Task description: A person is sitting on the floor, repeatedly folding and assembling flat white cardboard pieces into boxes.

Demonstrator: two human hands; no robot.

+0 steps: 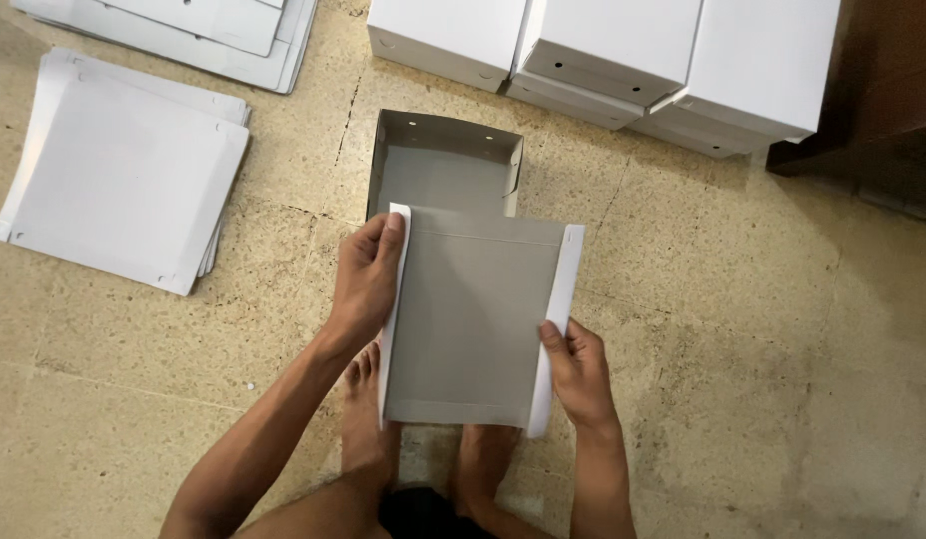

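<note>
Mid-fold: my left hand (366, 281) and right hand (580, 371) each pinched shut on a side flap of the grey box blank (473, 324), just nearer me than its upright box end (445, 160); next likely needs both flaps upright.

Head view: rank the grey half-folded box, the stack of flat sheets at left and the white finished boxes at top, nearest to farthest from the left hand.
1. Grey half-folded box, just beyond the left hand.
2. Stack of flat sheets, on the floor, left.
3. White finished boxes, top, right of centre.

feet (423, 449) half hidden under cardboard panel (473, 319).
</note>
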